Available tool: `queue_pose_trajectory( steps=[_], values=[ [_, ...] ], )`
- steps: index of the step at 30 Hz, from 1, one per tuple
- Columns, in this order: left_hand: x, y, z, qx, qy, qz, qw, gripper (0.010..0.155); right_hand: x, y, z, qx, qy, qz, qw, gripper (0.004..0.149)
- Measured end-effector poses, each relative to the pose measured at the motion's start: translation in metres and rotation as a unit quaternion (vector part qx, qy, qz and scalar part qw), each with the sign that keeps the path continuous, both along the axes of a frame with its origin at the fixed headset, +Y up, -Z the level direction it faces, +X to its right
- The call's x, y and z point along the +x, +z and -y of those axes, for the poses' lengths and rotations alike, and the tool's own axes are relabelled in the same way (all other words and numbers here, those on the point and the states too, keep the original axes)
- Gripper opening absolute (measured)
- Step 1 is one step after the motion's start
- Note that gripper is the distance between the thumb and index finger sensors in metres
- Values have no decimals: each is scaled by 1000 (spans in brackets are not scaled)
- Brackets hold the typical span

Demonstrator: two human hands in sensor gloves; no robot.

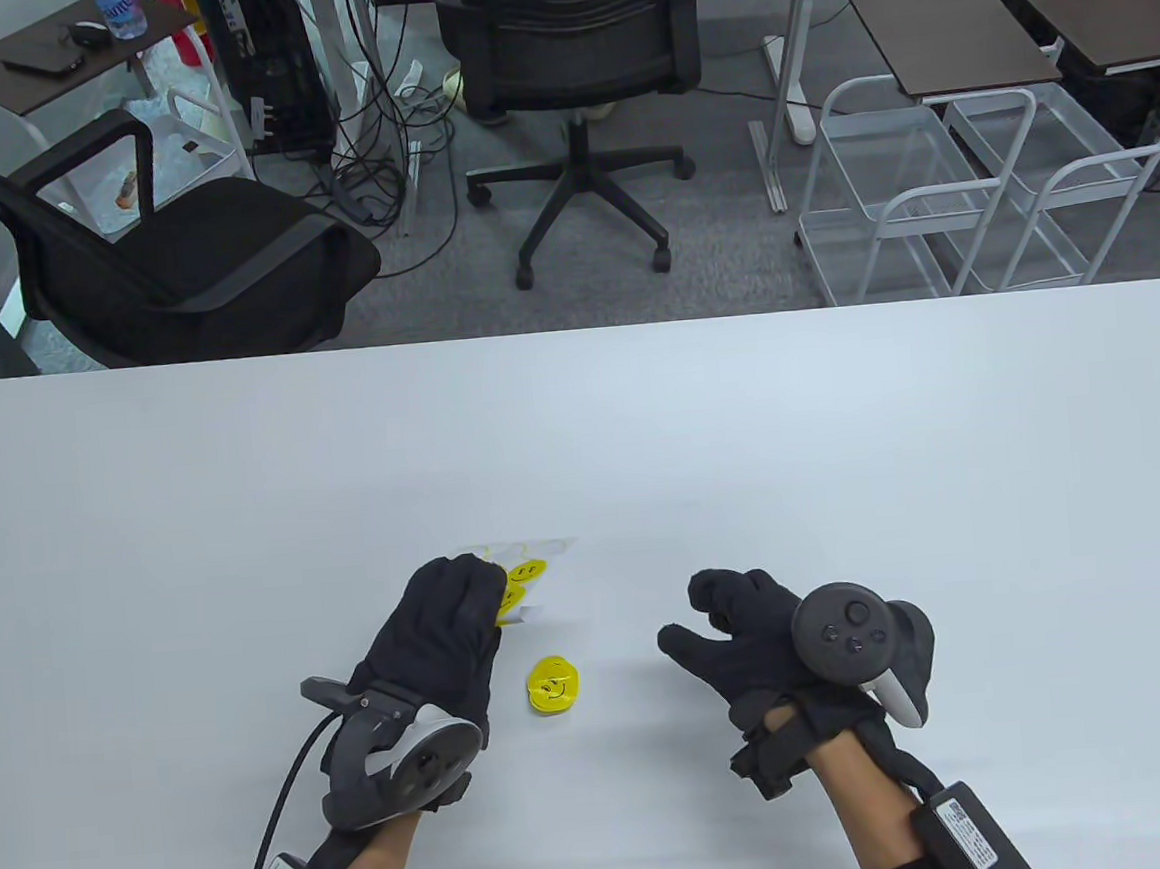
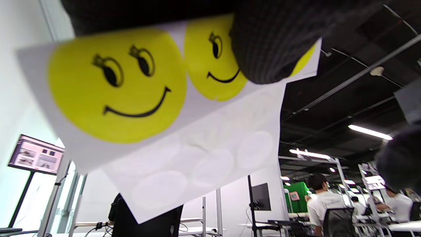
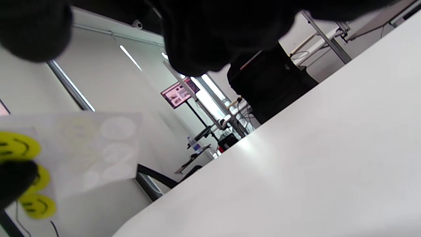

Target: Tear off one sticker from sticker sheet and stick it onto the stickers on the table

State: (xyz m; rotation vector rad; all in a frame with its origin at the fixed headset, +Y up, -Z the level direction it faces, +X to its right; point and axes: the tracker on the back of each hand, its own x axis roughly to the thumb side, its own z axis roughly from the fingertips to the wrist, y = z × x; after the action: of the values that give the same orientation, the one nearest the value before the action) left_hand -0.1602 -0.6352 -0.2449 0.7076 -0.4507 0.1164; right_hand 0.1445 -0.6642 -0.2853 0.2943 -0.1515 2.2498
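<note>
**Two hands, one sheet, one yellow pile waiting**

Two gloved hands are in play. The left hand [image 1: 450, 630] holds the sticker sheet [image 1: 523, 571] by its near end, lifted off the table [image 1: 842, 454]; the left wrist view shows a gloved fingertip [image 2: 266, 49] pressed over one smiley face. The right hand [image 1: 746, 637] hovers free near the table to the right, fingers loosely curled and spread, holding nothing that I can see.

Between the hands, just right of the left wrist, sits the target: a small stack of yellow smiley stickers on the table [image 1: 553, 684]. How many are layered there I cannot tell; it reads as one overlapped cluster.

By my reading, this is the peel step, not yet begun. The sheet is steadied and the right hand looks ready to come across. The next move calls for a fingertip pinch at the edge of one smiley, lifting it cleanly while the left hand keeps the backing taut, then a carry down to the pile.

The count: one sheet. The right wrist view shows three yellow smileys left on it, one partly hidden, and the far part bears only pale round blanks, at least five of them.
</note>
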Motion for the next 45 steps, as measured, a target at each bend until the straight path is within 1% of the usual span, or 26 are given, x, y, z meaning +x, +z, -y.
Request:
queue_pose_trajectory(
  steps=[1,5,7,11,13,15,20,22,26,29,31,32,34,35,36,37,39,40,41,42,43,44,45],
  values=[
    [4,1,2,3,-6,6,1000,56,-2,0,1,-11,-20,0,1000,80],
    [18,6,7,10,-27,28,999,56,-15,4,3,-23,-33,-12,999,78],
    [24,8,10,10,-40,37,998,56,-21,3,4,-33,-69,-23,997,78],
    [33,12,14,11,-59,54,997,56,-27,1,12,-92,-172,-47,980,80],
    [35,14,14,15,-65,59,996,56,-28,1,15,-107,-184,-50,976,79],
    [39,16,13,24,-70,61,995,56,-30,1,18,-120,-187,-49,974,76],
    [50,24,14,50,-106,77,990,55,-32,2,19,-123,-211,-37,969,71],
    [55,27,16,55,-121,86,987,55,-32,2,18,-113,-210,-27,971,65],
    [64,31,20,53,-134,101,984,55,-30,2,18,-98,-208,-17,973,47],
    [68,34,21,52,-143,108,982,57,-28,2,17,-87,-197,-7,977,43],
    [67,31,22,35,-135,105,985,63,-25,2,16,-72,-188,6,980,43],
    [63,27,22,17,-121,97,988,68,-23,2,15,-63,-190,12,980,42],
    [54,17,22,-25,-88,82,992,86,-19,2,14,-55,-196,16,979,42],
    [45,11,22,-60,-51,75,994,95,-17,2,14,-51,-199,16,978,42],
    [36,4,23,-94,-6,77,993,101,-15,3,13,-46,-202,16,978,42],
    [27,-2,24,-129,48,81,987,104,-14,3,12,-44,-205,14,978,42],
    [11,-12,30,-202,159,92,962,109,-14,4,11,-39,-206,8,978,42],
    [3,-19,37,-254,232,98,934,111,-14,4,11,-32,-205,2,978,42],
    [-2,-22,41,-282,273,102,914,113,-15,4,10,-30,-204,-1,978,42],
    [-9,-28,51,-334,349,114,868,115,-17,4,9,-24,-204,-18,979,42],
    [-12,-31,56,-362,389,122,838,117,-18,4,9,-19,-206,-31,978,42],
    [-15,-35,64,-399,438,143,793,119,-19,4,7,-15,-209,-44,977,42],
    [-17,-39,70,-430,471,165,752,120,-21,5,6,-8,-214,-52,975,42]
  ],
)
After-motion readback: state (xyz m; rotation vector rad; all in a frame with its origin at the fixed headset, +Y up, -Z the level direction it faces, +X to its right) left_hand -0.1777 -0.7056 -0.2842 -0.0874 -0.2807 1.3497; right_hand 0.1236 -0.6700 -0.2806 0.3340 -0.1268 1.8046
